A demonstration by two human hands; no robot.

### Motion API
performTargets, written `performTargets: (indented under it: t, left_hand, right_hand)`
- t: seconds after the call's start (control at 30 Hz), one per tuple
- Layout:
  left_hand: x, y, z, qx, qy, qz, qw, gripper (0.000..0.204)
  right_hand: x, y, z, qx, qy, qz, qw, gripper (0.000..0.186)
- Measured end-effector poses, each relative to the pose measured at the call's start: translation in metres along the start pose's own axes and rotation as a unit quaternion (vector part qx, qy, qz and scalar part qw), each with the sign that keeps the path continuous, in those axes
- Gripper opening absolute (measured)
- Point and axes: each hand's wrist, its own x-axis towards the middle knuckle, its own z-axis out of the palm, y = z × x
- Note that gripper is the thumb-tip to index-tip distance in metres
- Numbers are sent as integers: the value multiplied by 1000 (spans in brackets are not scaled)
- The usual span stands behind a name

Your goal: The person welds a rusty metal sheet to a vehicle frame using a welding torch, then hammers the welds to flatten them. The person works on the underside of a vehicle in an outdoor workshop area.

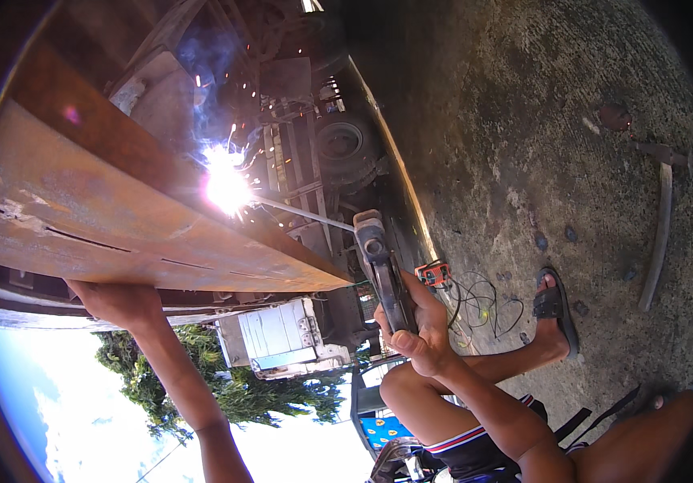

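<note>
Clasping the welding handle (387, 282), the right hand (425, 334) points its rod (302, 212) leftward at the rusty beam (121, 217), whose edge the left hand (125, 304) touches, fingers hidden, grip unclear.

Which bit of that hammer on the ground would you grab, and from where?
Probably by the hammer's long, slim handle, near its free end. Come from the side of the sandaled foot: that end is nearer the foot, the wider head farther, and nothing covers the handle.
</note>
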Motion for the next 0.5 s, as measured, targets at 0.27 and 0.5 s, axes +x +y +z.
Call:
performTargets:
  t: [0.27,0.5]
  left_hand:
    - [-1,5,5,-59,6,-20,998,50]
    - [1,2,3,-31,1,-2,1000,49]
  right_hand:
    - [1,0,1,-17,3,-17,1000,106]
    - [2,-2,1,-19,1,-7,1000,106]
